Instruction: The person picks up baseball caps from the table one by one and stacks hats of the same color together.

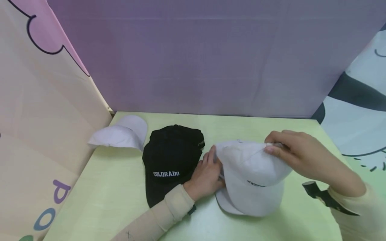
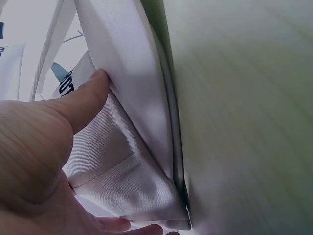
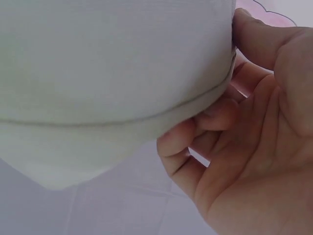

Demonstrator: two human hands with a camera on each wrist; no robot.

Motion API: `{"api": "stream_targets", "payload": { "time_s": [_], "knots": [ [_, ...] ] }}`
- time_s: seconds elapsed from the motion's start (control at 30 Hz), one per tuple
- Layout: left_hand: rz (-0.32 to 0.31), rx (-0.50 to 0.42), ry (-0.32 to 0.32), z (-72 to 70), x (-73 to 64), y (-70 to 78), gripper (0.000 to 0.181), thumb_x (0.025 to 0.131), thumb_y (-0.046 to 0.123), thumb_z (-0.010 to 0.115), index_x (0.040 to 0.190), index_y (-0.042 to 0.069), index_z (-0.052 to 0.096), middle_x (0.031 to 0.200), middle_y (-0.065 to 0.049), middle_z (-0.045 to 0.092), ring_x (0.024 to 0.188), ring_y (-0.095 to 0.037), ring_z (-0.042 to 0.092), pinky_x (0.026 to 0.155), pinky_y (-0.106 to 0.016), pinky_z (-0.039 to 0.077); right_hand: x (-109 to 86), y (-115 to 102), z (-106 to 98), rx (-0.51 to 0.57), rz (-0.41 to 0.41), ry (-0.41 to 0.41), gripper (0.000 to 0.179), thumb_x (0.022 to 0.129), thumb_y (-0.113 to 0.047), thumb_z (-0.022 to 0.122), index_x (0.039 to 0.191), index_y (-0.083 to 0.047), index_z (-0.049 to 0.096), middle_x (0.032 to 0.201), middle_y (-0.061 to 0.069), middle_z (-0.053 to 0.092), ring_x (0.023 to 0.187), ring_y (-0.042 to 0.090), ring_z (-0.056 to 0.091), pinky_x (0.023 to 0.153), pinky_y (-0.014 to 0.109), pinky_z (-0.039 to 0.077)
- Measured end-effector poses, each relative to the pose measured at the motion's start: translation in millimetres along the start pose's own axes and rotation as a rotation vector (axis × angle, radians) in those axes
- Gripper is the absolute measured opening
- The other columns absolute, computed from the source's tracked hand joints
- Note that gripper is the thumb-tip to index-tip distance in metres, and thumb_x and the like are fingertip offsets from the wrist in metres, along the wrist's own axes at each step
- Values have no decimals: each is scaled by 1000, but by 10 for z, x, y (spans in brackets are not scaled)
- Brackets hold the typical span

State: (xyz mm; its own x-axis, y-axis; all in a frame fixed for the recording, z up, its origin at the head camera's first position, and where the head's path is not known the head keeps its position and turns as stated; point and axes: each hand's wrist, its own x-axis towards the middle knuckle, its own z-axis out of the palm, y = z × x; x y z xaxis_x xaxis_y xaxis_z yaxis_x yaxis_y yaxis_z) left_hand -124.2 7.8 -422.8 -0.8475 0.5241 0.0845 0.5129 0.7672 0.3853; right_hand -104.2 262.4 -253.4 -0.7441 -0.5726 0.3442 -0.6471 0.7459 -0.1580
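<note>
Two white baseball caps sit nested at the right of the table in the head view. My right hand point(image 1: 298, 154) pinches the back edge of the upper white cap point(image 1: 256, 164), thumb on top; the right wrist view shows its fingers curled at the fabric's edge. My left hand point(image 1: 208, 174) grips the left side of the lower white cap point(image 1: 229, 202), whose brim shows beneath the upper one. In the left wrist view its thumb point(image 2: 90, 100) lies against the pale fabric, with fingertips below. A black cap lettered COLORADO point(image 1: 172, 154) lies just left of that hand.
A third white cap point(image 1: 120, 135) lies tilted at the table's far left corner, beside the printed side cloth point(image 1: 54, 110). A purple cloth point(image 1: 187, 60) stands behind the pale green table point(image 1: 111, 194). Another printed cloth point(image 1: 359, 127) hangs at the right.
</note>
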Motion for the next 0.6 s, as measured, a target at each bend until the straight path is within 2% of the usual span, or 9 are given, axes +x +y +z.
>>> {"api": "stream_targets", "payload": {
  "time_s": [0.03,0.1,0.17,0.23,0.3,0.37,0.47,0.6],
  "knots": [
    [-1,7,3,2,2,2,52,87,35,79,127,4,67,168,-26,13,147,-44,33,104,-56,48,2,4,16,0,9,-6,18,92,-18,75,99,-33,66,86,-21,62,75,-4,52,64,25,45],
    [-8,10,7,2,2,4,56,87,29,77,136,6,63,168,-25,14,147,-43,34,103,-55,49,7,16,51,7,28,-24,17,93,-19,75,99,-33,66,87,-20,62,76,-3,52,64,25,45],
    [-21,-4,20,-1,-5,7,67,87,24,75,148,8,52,168,-24,15,146,-42,37,101,-53,50,17,31,91,15,49,-45,15,94,-21,74,98,-33,66,86,-19,62,75,-3,52,64,25,45],
    [-41,-32,24,-7,-14,9,84,89,22,73,161,11,31,169,-22,15,143,-40,41,100,-51,50,28,47,130,22,63,-62,14,95,-23,73,97,-33,65,85,-18,61,74,-2,51,63,25,43],
    [-58,-60,21,-26,-26,7,91,89,20,72,164,11,21,170,-18,15,142,-38,44,101,-47,51,41,70,168,30,72,-73,12,96,-24,72,97,-33,65,84,-17,61,74,-1,51,63,25,43],
    [-68,-92,6,-56,-33,3,87,87,17,72,161,5,26,171,-15,15,141,-36,46,103,-43,51,52,96,197,35,79,-79,10,96,-24,72,97,-31,65,84,-16,62,73,-1,51,63,24,43],
    [-80,-170,-25,-125,-41,-10,81,84,11,72,157,3,36,171,-11,15,145,-34,43,111,-39,46,69,140,222,41,93,-83,9,96,-24,72,98,-30,65,85,-15,64,74,1,53,63,25,44],
    [-139,-249,-50,-231,-52,-9,87,87,15,72,160,2,25,170,-15,19,137,-29,50,113,-38,44,89,197,236,60,126,-107,4,98,-25,70,98,-27,66,86,-12,66,73,4,55,63,26,46]
  ]
}}
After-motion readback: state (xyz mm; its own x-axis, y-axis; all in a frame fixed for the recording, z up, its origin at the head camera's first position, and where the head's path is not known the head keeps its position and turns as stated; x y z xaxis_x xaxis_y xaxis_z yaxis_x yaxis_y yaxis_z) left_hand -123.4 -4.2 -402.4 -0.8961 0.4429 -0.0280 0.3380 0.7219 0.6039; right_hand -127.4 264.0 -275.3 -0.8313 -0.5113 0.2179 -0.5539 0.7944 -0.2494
